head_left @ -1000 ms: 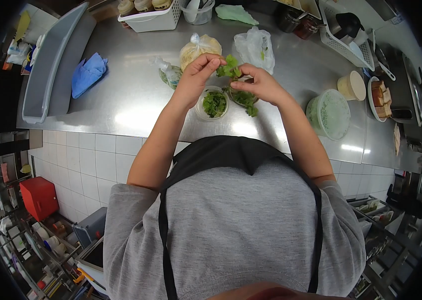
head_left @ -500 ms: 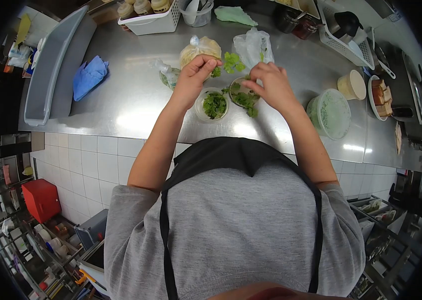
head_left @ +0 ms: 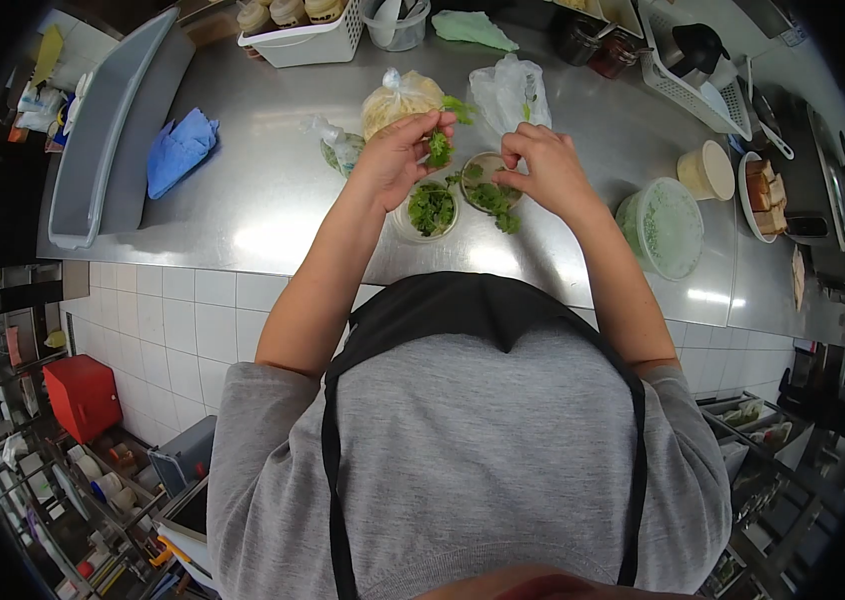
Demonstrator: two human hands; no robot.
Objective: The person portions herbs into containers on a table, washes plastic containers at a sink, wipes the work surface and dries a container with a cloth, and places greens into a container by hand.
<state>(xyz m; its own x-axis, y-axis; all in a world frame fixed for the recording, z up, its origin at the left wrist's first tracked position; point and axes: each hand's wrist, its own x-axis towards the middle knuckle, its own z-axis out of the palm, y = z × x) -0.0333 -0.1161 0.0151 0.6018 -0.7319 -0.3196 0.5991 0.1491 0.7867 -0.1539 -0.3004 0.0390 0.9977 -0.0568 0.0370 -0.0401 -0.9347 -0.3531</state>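
My left hand [head_left: 398, 160] is closed around a sprig of leafy green herb [head_left: 440, 150], with leaves showing by the palm and past the fingertips. Just below it stands a round clear tub [head_left: 406, 228] holding green leaves [head_left: 432, 208]. My right hand [head_left: 549, 172] hovers over a second round container [head_left: 481, 163], its thumb and fingers pinched together; whatever is between them is too small to make out. More herb sprigs [head_left: 495, 200] lie in that container and hang over its near rim.
Behind my hands sit a tied bag of pale yellow food [head_left: 398, 100], a smaller bag [head_left: 340, 150] and a crumpled clear bag [head_left: 509, 92]. A lidded tub [head_left: 671, 228] stands right. A blue cloth [head_left: 181, 152] and grey bin [head_left: 123, 130] are left on the steel counter [head_left: 273, 170].
My left hand has turned, its palm now showing more, and the sprig's leaves have shifted down and left. My right hand stays almost in place above the container.
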